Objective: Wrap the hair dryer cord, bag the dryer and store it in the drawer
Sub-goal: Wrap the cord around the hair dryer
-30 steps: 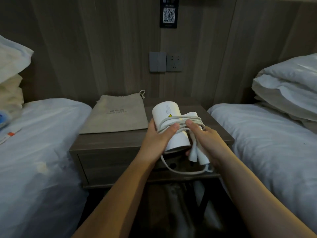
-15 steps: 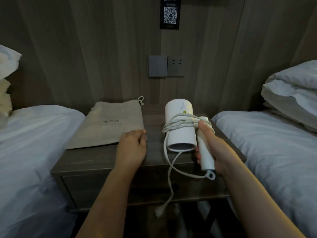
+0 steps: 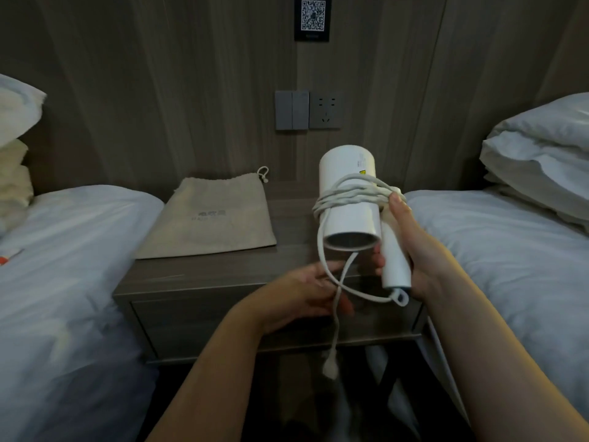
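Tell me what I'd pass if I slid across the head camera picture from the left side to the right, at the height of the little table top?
left bed → drawstring bag → hair dryer → right bed

The left grip (image 3: pixel 302 295) is blurred, so it cannot be told whether its fingers pinch the cord (image 3: pixel 347 196) crossing it. The plug (image 3: pixel 330 370) hanging below is a blur too. The right grip (image 3: pixel 414 250) has most of its fingers hidden behind the handle of the hair dryer (image 3: pixel 347 167). The print on the bag (image 3: pixel 210 218) is too faint to read. The top edge cuts the QR plaque (image 3: pixel 312 17), and the side edges cut the left bed (image 3: pixel 63 266) and the right bed (image 3: pixel 510 250).
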The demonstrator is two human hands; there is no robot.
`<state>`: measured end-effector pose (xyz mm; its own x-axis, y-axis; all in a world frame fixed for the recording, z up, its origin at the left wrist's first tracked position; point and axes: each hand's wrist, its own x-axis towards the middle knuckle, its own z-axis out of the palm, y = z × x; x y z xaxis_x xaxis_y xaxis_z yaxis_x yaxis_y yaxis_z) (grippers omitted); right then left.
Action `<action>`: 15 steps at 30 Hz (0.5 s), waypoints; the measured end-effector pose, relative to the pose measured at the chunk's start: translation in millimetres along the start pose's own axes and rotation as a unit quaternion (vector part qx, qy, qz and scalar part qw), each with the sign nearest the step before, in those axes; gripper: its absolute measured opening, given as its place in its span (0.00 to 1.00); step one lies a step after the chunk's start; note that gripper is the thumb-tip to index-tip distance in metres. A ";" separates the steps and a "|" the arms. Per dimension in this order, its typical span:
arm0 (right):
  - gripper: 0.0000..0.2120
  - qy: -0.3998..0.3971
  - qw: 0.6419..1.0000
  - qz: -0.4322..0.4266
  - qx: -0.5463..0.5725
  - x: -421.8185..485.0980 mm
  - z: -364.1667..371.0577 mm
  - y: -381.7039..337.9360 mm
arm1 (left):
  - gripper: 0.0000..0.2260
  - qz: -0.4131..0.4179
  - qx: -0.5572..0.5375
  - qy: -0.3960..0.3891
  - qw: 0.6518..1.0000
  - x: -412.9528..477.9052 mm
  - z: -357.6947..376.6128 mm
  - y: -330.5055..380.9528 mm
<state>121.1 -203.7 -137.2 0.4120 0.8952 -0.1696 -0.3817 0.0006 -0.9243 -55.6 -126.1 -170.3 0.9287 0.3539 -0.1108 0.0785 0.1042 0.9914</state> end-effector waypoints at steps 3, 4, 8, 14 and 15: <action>0.29 0.004 1.000 0.001 -0.005 -15.2 -2.2 -1.1 | 0.11 -0.012 0.069 0.097 0.993 -6.6 3.5 -1.8; 0.29 0.009 1.000 0.005 -0.016 -20.7 -3.1 -0.3 | 0.12 -0.012 0.097 0.145 0.985 -8.7 0.6 -1.0; 0.33 0.023 0.996 0.001 -0.086 -42.7 -5.6 9.0 | 0.15 0.006 0.174 0.236 0.956 -24.8 -7.7 4.8; 0.26 0.129 0.975 -0.070 -0.167 -64.1 -11.4 13.4 | 0.15 -0.086 0.382 0.258 0.883 -56.5 -20.8 5.9; 0.26 0.150 0.971 -0.078 -0.171 -66.4 -14.3 13.1 | 0.14 -0.082 0.390 0.261 0.879 -60.8 -21.7 7.5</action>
<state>100.6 -269.4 -142.9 0.6848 0.7260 -0.0624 -0.0190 -0.0679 -0.9975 -119.4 -126.7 -157.6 0.6043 0.7936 -0.0707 0.6098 -0.4036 0.6821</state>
